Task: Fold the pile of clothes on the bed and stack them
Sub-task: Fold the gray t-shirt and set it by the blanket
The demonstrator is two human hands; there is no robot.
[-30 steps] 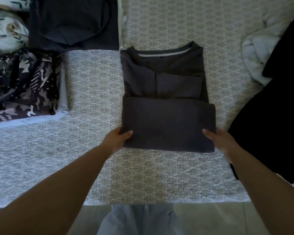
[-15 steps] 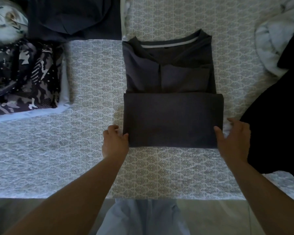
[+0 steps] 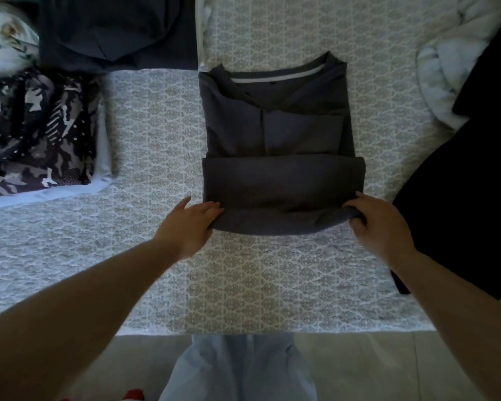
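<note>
Dark grey short-sleeved shirt, partly folded (image 3: 278, 157), is lying in the middle of the bed with the pale patterned lace-like cover (image 3: 156, 140), collar at the far end, near part doubled over into a thick band. Left hand (image 3: 190, 224) is gripping the near left corner of that band, fingers curled over the top of the cloth, thumb sticking out to the left. Right hand (image 3: 379, 224) is pinching the near right corner, fingers curled round the bunched edge, cloth wrinkling there. Both corners are looking slightly lifted off the bed cover; near edge is sagging between the hands.

Far left: folded dark navy garment (image 3: 119, 30) is lying flat. Near side of it, at the left edge, a camouflage-patterned black, grey and white folded garment (image 3: 38, 131) is sitting on top of a pale blue folded piece (image 3: 102, 157). Floral white pillow (image 3: 6, 39) is showing at the far left corner. Right side: large black cloth (image 3: 457, 183) is spreading over the bed, with crumpled white fabric (image 3: 446, 62) far of it. Person's pale blue trousers (image 3: 240, 369) are showing below the bed edge.
</note>
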